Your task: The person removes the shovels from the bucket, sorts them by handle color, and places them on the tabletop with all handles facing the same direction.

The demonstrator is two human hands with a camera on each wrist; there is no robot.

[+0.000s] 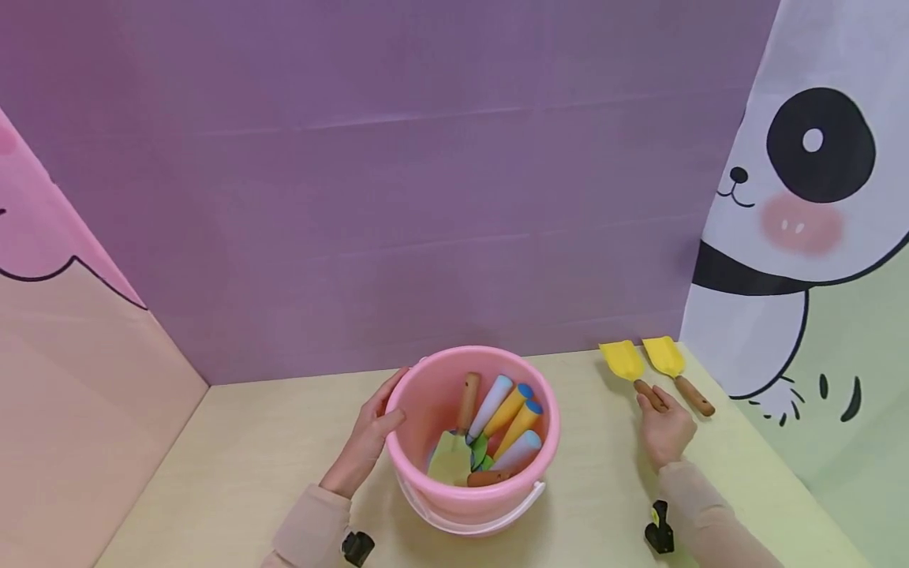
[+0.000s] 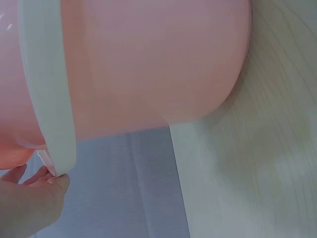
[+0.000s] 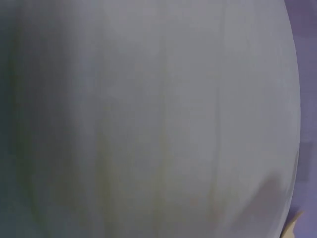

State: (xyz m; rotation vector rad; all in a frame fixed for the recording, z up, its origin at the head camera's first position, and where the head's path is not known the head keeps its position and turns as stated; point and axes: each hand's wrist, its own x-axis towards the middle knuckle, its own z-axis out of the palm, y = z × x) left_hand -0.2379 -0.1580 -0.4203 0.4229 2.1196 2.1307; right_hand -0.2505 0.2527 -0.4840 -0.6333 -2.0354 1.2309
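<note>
A pink bucket (image 1: 472, 505) stands on the table, its white handle (image 2: 47, 84) hanging down the near side. My left hand (image 1: 369, 438) grips its left rim, thumb over the edge and fingers outside. Inside lie a shovel with a pale yellow-green blade (image 1: 450, 460) and several tools with orange or pale lilac handles, their lower ends partly hidden. To the right, my right hand (image 1: 666, 430) holds a yellow toy shovel (image 1: 623, 361) by its brown handle. Another yellow shovel (image 1: 665, 356) lies just right of it. In the right wrist view only a small tan tip (image 3: 291, 226) shows.
The pale wood-grain table (image 1: 270, 450) meets a purple back wall (image 1: 426, 197). A panel with a panda picture (image 1: 753, 339) borders the right side, and a pink and peach panel (image 1: 64, 379) borders the left.
</note>
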